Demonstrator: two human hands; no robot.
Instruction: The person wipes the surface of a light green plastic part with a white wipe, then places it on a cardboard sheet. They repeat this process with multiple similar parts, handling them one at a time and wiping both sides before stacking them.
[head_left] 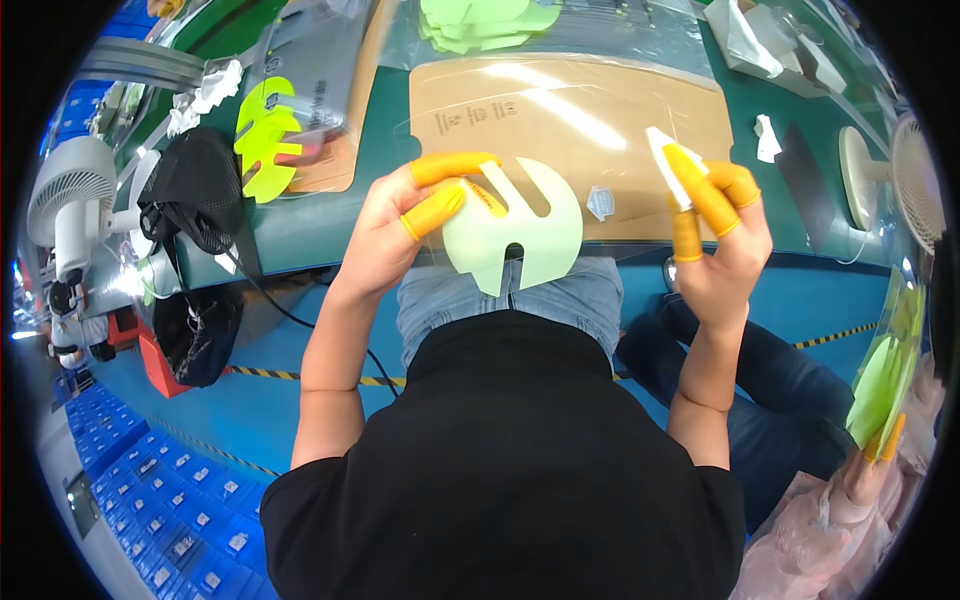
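Note:
My left hand (395, 215), in yellow finger cots, pinches the left edge of a pale green rounded sheet (545, 235) with long slots and a small arched notch. The sheet is held up over my lap, at the near edge of the bench. To the right, my raised right hand (722, 230), also in yellow finger cots, grips a narrow white piece (664, 158) that looks like a folded wipe. A gap separates it from the green sheet. Beneath the hands lies brown cardboard (570, 120) under clear film, with a small bluish-white scrap (600, 204) on it.
Bright green cut sheets lie at the left (268, 145), and a stack of green sheets (485, 22) sits at the back. Around stand a white fan (75, 190), a black mesh bag (195, 190) and a white box (770, 50). At right, a co-worker's hand (868, 478) holds green sheets (878, 385).

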